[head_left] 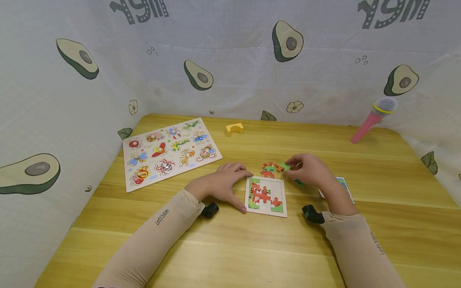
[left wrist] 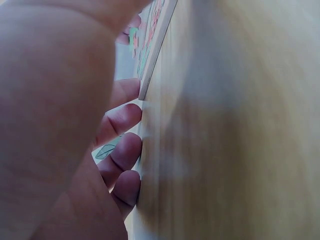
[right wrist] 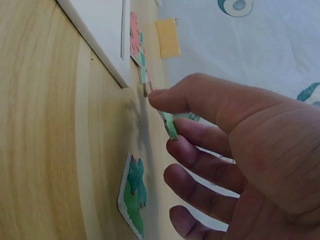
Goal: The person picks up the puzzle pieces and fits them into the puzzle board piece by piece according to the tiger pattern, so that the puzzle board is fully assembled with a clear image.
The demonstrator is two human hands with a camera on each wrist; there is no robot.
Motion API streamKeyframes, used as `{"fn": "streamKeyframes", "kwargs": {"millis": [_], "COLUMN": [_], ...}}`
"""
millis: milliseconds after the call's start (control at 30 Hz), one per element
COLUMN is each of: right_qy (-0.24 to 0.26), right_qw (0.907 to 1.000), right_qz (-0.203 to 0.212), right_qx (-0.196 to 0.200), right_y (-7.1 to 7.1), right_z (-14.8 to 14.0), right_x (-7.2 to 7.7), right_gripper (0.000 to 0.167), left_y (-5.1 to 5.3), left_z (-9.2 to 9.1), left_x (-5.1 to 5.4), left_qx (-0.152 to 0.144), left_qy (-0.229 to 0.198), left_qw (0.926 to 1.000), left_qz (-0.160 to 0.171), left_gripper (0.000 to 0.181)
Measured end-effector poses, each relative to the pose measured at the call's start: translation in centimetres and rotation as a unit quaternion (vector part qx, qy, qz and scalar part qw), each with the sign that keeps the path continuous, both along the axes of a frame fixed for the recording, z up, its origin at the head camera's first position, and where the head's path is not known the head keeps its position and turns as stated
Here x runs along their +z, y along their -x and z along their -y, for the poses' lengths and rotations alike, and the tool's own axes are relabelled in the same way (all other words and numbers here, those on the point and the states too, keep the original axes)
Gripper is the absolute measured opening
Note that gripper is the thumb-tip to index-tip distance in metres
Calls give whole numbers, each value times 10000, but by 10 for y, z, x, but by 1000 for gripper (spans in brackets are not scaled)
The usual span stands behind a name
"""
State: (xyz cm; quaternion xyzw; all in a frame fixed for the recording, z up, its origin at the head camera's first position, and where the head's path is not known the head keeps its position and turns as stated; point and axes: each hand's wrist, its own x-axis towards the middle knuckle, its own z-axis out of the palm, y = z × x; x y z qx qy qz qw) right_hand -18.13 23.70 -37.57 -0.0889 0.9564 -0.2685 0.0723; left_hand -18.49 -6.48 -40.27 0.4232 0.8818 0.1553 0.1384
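Observation:
A small square puzzle board (head_left: pixel 277 187) lies on the table, partly filled with pieces showing a red striped animal and green corners. My left hand (head_left: pixel 225 185) touches its left side, the thumb at the near corner and the index finger at the far one, spread apart. In the left wrist view the other fingers (left wrist: pixel 126 150) rest on the table. My right hand (head_left: pixel 311 172) pinches a green puzzle piece (right wrist: pixel 171 128) between thumb and fingers, just beyond the board's far right corner. Several loose red and green pieces (head_left: pixel 267 173) lie behind the board.
Another green piece (right wrist: pixel 134 192) lies below my right hand. A card-like picture (head_left: pixel 345 188) is partly hidden by my right wrist. Back left lies a large insect peg puzzle (head_left: pixel 169 154); a yellow arch block (head_left: pixel 235 129) and a pink microphone (head_left: pixel 367 126) are farther back.

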Motion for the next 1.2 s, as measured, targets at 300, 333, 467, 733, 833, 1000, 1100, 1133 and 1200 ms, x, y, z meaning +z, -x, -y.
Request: {"fn": "streamKeyframes", "kwargs": {"millis": [300, 333, 467, 733, 833, 1000, 1100, 1133, 1200], "right_qy": [86, 90, 174, 442, 462, 435, 442, 445, 453], "right_qw": [9996, 9996, 9992, 9900, 9870, 9847, 9837, 9833, 9827], "right_qz": [-72, -55, 43, 341, 368, 293, 329, 348, 416], "right_qx": [253, 266, 367, 1292, 1494, 1661, 1711, 1729, 1746], "right_y": [-2, -2, -3, -5, -6, -6, -7, -7, -7], "right_z": [1, 2, 5, 15, 19, 24, 25, 26, 28], "right_x": [4, 4, 7, 10, 8, 6, 6, 6, 6], "right_gripper": [34, 34, 35, 31, 30, 27, 27, 27, 27], "left_y": [1, 1, 1, 0, -1, 0, 0, 1, 1], "left_z": [0, 0, 0, 0, 0, 0, 0, -1, -1], "left_x": [0, 0, -1, 0, 1, 2, 2, 2, 3], "left_qx": [-4, -7, 5, 25, 24, 11, 12, 14, 21], "left_qy": [19, 7, 7, -40, -58, -76, -88, -91, -104], "left_qw": [10000, 10000, 10000, 10000, 9999, 9999, 9999, 9999, 9999], "left_qz": [13, 15, 32, 74, 89, 103, 111, 112, 124], "left_gripper": [110, 110, 110, 110, 110, 110, 109, 109, 109]}}
